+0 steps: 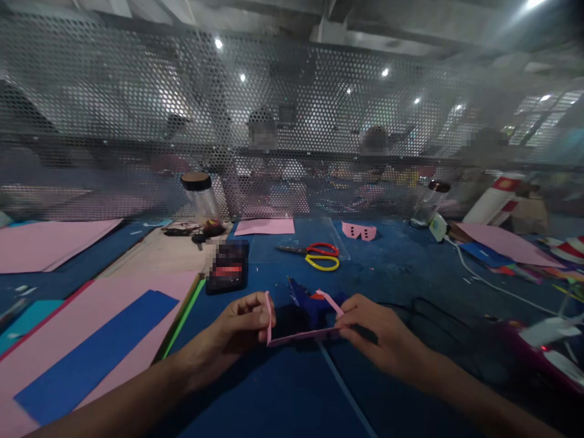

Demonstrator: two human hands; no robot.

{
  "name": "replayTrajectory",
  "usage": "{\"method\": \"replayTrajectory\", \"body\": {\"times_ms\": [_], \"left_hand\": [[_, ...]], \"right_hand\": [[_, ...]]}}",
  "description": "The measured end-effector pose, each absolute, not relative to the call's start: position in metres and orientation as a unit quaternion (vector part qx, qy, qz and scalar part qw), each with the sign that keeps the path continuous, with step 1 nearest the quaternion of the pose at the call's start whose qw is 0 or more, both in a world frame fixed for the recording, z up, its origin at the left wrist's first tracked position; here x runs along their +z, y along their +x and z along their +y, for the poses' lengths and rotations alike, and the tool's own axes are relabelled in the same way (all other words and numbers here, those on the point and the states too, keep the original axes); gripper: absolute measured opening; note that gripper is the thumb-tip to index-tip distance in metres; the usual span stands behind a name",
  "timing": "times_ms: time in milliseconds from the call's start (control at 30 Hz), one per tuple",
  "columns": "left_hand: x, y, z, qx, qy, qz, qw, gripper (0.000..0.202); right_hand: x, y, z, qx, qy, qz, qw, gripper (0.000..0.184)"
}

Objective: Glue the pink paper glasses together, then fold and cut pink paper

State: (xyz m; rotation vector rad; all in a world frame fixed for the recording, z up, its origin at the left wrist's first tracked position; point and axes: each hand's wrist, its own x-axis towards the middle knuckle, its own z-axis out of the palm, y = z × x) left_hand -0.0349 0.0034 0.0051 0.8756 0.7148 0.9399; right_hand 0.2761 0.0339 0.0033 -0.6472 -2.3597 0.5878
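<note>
A folded strip of pink paper point(296, 336) is stretched between my two hands above the blue table. My left hand point(249, 319) pinches its upturned left end between thumb and fingers. At the other end, my right hand point(371, 322) grips the strip near its right fold, with a short pink flap angling up and to the left. Just behind the strip lies a dark blue shape with a red patch point(314, 298), partly hidden by the paper and my hand. Scissors point(314, 252) with one red and one yellow handle rest farther back.
Pink sheets with a blue paper strip point(100, 353) cover the left side. A black case point(228, 266), a lidded jar point(203, 204) and a pink mask-like cutout point(359, 230) stand or lie behind. White cable point(474, 271) and a magenta-and-white device point(542, 347) are at right. A perforated screen point(292, 115) borders the back.
</note>
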Motion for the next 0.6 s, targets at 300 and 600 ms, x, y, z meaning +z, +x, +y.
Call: {"method": "replayTrajectory", "body": {"times_ms": [300, 600], "left_hand": [[-0.0018, -0.0383, 0.0027, 0.426, 0.399, 0.338, 0.738, 0.01], [0.0057, -0.0391, -0.0003, 0.409, 0.403, 0.372, 0.729, 0.014]], "right_hand": [[0.004, 0.2742, 0.0328, 0.212, -0.241, -0.894, 0.313, 0.013], [0.0046, 0.2741, 0.0326, 0.216, -0.241, -0.893, 0.314, 0.012]]}}
